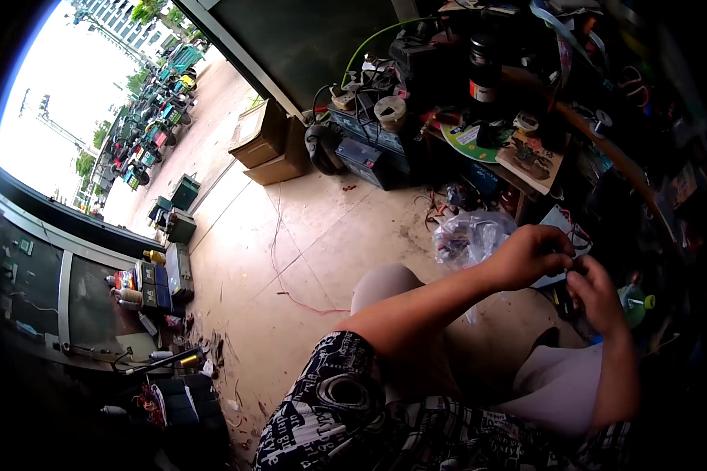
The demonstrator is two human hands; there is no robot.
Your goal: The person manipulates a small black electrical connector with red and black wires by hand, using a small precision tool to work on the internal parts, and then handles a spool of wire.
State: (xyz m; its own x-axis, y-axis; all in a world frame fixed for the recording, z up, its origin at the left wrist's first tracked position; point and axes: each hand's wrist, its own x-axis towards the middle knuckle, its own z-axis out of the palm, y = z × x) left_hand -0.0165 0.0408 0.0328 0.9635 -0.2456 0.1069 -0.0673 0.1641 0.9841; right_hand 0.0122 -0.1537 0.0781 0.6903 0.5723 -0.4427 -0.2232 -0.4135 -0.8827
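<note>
My left hand (529, 255) reaches across from the left above my knees, its fingers curled with the tips pinched together. Close against it, my right hand (597, 292) has thumb and fingers bent toward the same spot. Whatever sits between the fingertips is too small to make out. Just left of my left hand, a clear plastic bag (467, 237) with dark bits inside rests low by the bench. Behind both hands stands a pale flat panel (558, 222) with thin red and dark wires near it.
A cluttered bench holds an open booklet (531, 160), a green disc (468, 142) and a dark jar (483, 69). Dark batteries (361, 159) and cardboard boxes (262, 140) stand on the floor. A thin red wire (310, 307) trails over the tiles. More batteries (154, 284) line the left doorway.
</note>
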